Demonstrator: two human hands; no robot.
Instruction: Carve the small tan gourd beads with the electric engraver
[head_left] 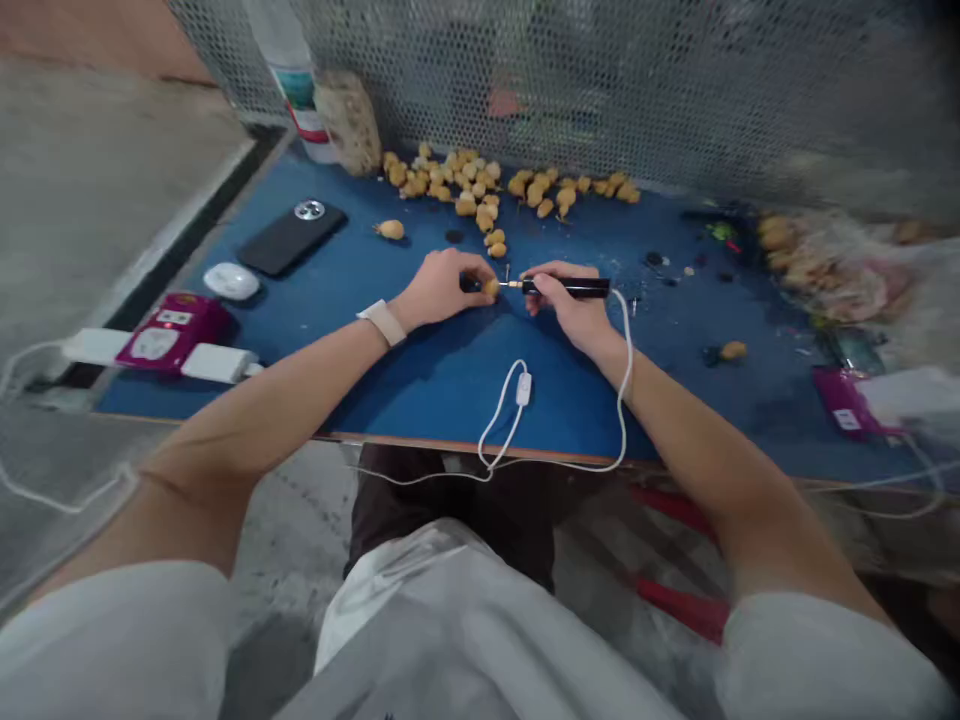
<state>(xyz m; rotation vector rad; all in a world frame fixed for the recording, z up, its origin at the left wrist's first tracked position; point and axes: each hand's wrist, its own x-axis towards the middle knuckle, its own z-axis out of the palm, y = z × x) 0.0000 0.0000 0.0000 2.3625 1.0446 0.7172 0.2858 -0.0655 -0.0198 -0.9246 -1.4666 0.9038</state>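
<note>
Over the middle of the blue tabletop, my right hand (574, 300) is closed around a black pen-shaped soldering iron (574, 288) with a brass-coloured collar and a white cable. Its thin metal tip points left and reaches a small yellow rounded piece (491, 287). That piece is pinched in the fingers of my left hand (446, 288), beside a dark part that I cannot make out. Whether the tip touches the piece is too small to tell. Just behind my hands lie more yellow pieces (496, 250).
A pile of yellow pieces (465, 180) lies along the perforated metal panel (600, 100). To the left are a phone (292, 238), a white case (232, 281), a magenta power socket (172, 333) and a bottle (300, 90). A cable switch (523, 389) lies near the front edge; a plastic bag (840, 270) is right.
</note>
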